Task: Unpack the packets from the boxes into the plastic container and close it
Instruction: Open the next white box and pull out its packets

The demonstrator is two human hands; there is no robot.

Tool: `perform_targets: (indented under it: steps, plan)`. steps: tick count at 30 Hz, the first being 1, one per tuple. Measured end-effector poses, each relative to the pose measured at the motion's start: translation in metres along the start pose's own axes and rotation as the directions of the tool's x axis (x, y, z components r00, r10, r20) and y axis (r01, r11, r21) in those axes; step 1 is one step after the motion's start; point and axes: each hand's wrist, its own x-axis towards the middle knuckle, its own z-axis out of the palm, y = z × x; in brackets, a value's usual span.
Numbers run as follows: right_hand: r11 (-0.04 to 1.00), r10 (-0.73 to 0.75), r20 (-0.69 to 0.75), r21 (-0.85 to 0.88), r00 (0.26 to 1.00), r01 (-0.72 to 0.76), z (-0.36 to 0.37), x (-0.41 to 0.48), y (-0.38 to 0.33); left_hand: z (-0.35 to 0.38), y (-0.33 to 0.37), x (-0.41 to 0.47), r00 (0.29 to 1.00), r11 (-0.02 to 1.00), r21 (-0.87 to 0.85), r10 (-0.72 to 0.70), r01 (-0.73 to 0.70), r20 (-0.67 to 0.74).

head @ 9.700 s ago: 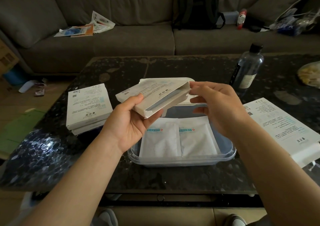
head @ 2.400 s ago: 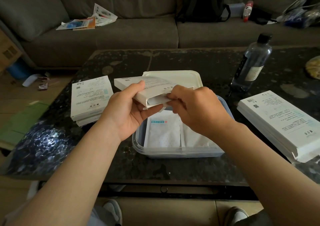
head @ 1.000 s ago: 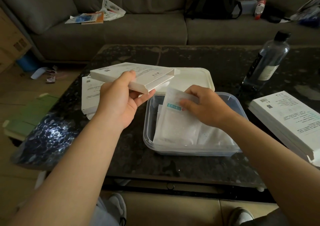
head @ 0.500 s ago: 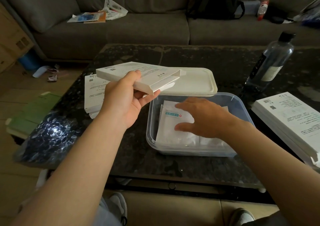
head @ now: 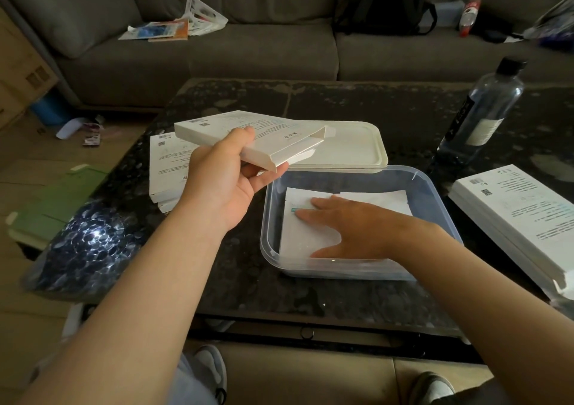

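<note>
Since half a second ago the right hand (head: 357, 227) has sunk lower and flattened out. A second ago it carried a tilted packet, and that packet now lies level with the others.

Nearest, that grip is spread wide, fingers straight and palm down, pressing on the white packets (head: 298, 237) and pinching nothing. The packets lie flat on the floor of the clear plastic container (head: 271, 251), which stands on the dark worktop (head: 248, 283).

Up and to the left, the left hand (head: 223, 184) hovers above the worktop, well clear of the container's left wall. Its grip is closed on the held box (head: 257, 136), thumb on top and fingers beneath.

The box's long axis runs left to right. Its open mouth points right, toward the container and the right hand, so that hand is the nearer one to reach in. Whether any packet remains inside cannot be told. If none does, the box probably goes aside next.

Under the box sits the left stack of boxes (head: 164, 162). The right stack of boxes (head: 509, 212) lies beside the container's other side.

Behind the container rests the lid (head: 357, 147), its near edge at the far rim and not yet fitted. Farther right stands a bottle (head: 484, 109).
</note>
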Motion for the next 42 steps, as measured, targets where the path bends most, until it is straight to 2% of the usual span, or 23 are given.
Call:
perform_targets:
  steps: [15, 17, 18, 19, 20, 22, 23, 24, 25, 33, 37, 42]
  plan:
    - [1.000, 0.002, -0.019, -0.022, 1.000, -0.003, 0.007, 0.004, 0.002, 0.005, -0.004, -0.006, 0.996, 0.995, -0.076, -0.057, 0.062, 0.069]
    - [0.999, 0.040, -0.090, 0.003, 0.995, -0.040, 0.003, -0.001, -0.001, 0.004, -0.002, -0.007, 0.992, 0.989, -0.120, -0.077, 0.089, 0.101]
    - [0.998, 0.063, -0.178, 0.017, 0.982, -0.061, -0.001, -0.004, -0.003, 0.003, -0.001, -0.008, 0.989, 0.984, -0.145, -0.090, 0.106, 0.117]
    - [0.997, 0.074, -0.309, 0.037, 0.948, -0.066, -0.007, -0.007, -0.005, 0.002, 0.000, -0.008, 0.986, 0.978, -0.171, -0.101, 0.123, 0.130]
    - [0.996, 0.078, -0.462, 0.076, 0.883, -0.048, -0.013, -0.010, -0.007, 0.002, 0.001, -0.008, 0.984, 0.972, -0.193, -0.109, 0.136, 0.142]
    - [0.981, 0.100, -0.729, 0.184, 0.677, 0.053, -0.027, -0.018, -0.011, 0.001, 0.003, -0.008, 0.979, 0.964, -0.217, -0.116, 0.151, 0.165]
    - [0.967, 0.125, -0.802, 0.229, 0.584, 0.108, -0.033, -0.022, -0.014, 0.002, 0.003, -0.008, 0.978, 0.964, -0.217, -0.118, 0.155, 0.172]
    - [0.955, 0.147, -0.836, 0.259, 0.529, 0.145, -0.038, -0.025, -0.017, 0.002, 0.003, -0.008, 0.977, 0.965, -0.212, -0.121, 0.157, 0.175]
    - [0.949, 0.155, -0.847, 0.271, 0.508, 0.163, -0.041, -0.027, -0.020, 0.003, 0.002, -0.008, 0.976, 0.966, -0.205, -0.125, 0.160, 0.176]
    - [0.959, 0.141, -0.800, 0.257, 0.583, 0.121, -0.038, -0.022, -0.026, 0.003, -0.001, -0.009, 0.955, 0.974, -0.120, -0.157, 0.191, 0.250]
    - [0.969, 0.134, -0.746, 0.236, 0.653, 0.071, -0.038, -0.020, -0.025, 0.001, -0.002, -0.006, 0.947, 0.984, -0.043, -0.153, 0.172, 0.284]
    - [0.985, 0.070, -0.714, 0.161, 0.697, 0.067, -0.033, -0.016, -0.022, 0.001, -0.004, -0.006, 0.948, 0.992, 0.014, -0.128, 0.129, 0.291]
